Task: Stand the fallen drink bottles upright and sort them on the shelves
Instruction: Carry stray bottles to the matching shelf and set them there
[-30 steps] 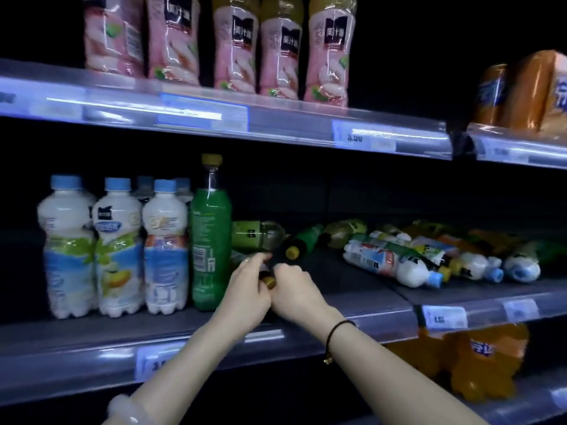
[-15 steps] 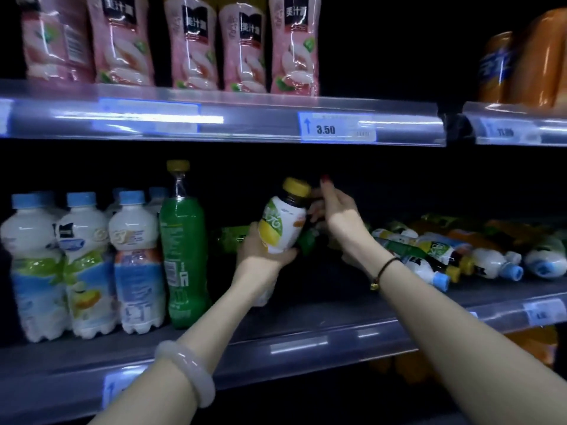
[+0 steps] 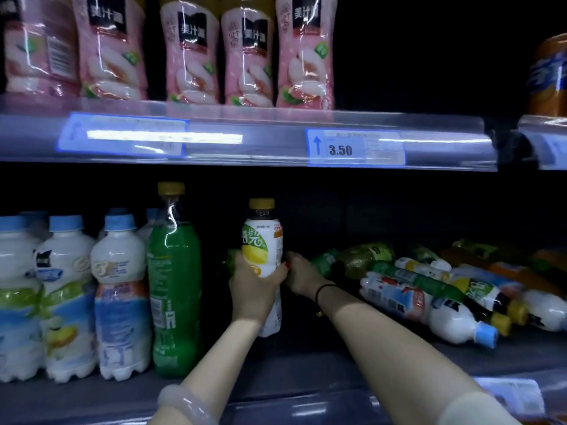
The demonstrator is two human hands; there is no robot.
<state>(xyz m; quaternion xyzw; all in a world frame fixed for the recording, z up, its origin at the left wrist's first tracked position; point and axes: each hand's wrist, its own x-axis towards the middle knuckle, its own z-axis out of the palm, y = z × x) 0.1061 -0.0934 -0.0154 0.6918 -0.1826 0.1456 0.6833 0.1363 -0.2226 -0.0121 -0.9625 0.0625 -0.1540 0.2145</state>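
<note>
A person faces dim shop shelves. The left hand (image 3: 251, 289) is wrapped round the middle of a yellow-capped lemon drink bottle (image 3: 262, 240), holding it upright over the middle shelf (image 3: 306, 363); whether its base touches the shelf cannot be told. The bottle stands in a bare dark gap, near a tall green soda bottle (image 3: 173, 296) on its left, which is upright near the shelf's front edge. Left of that, a row of white blue-capped bottles (image 3: 119, 296) stands packed close together. The right hand (image 3: 302, 274) reaches just behind the held bottle, thumb beside it, fingers pointing toward a fallen green bottle (image 3: 325, 260); whether it grips anything cannot be told. From there to the right edge of the view, a heap of fallen bottles (image 3: 429, 302) lies on its side, caps pointing toward the front lip, some stacked on others. In front of both forearms the shelf floor is bare up to the clear front rail (image 3: 276, 406). Above the held bottle's cap there is open dark space below the upper shelf's price strip (image 3: 245, 139), which carries a tag reading 3.50 (image 3: 340, 148). Pink juice bottles (image 3: 248, 56) stand in a row on that upper shelf, and an orange bottle (image 3: 549, 81) shows at far right.
</note>
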